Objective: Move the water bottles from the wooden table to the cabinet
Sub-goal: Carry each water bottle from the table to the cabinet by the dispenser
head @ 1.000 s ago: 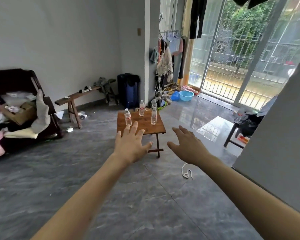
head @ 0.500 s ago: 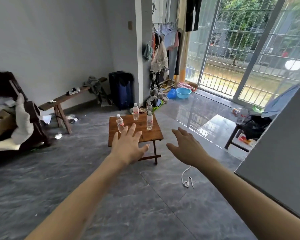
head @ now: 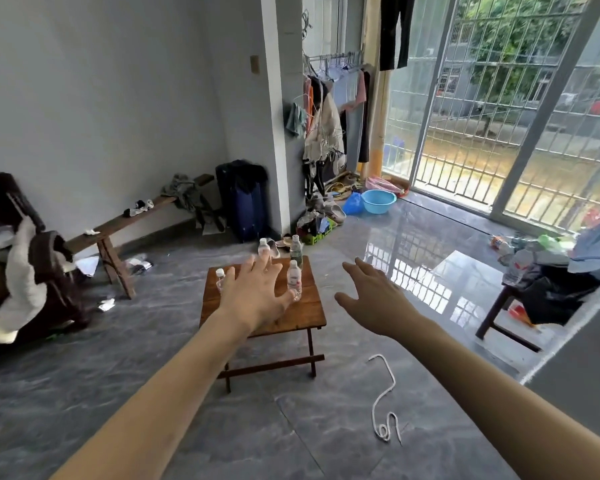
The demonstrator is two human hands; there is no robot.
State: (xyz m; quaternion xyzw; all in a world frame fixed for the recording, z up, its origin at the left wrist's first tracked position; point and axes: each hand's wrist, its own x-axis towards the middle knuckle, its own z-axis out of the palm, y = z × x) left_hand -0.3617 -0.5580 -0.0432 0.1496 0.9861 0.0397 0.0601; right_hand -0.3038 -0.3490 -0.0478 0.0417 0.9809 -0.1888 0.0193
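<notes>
Wooden folding counter (head: 302, 315) stands on grey tiled floor (head: 84, 393). On counter: four water bottles, upright — front-left (head: 220, 278), rear-left (head: 263, 246), rear-right (head: 295, 249), front-right (head: 294, 284). White cord (head: 383, 407) lies on floor, right of counter.

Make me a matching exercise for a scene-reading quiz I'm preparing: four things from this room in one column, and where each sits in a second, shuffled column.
Things:
1. blue basin
2. white cord
3. dark suitcase
4. water bottles

Places:
A. upright on the wooden table
B. loose on the floor, right of the table
C. on the floor near the barred glass door
D. standing against the wall pillar, beside the long bench

Pairs: 1-C, 2-B, 3-D, 4-A
</notes>
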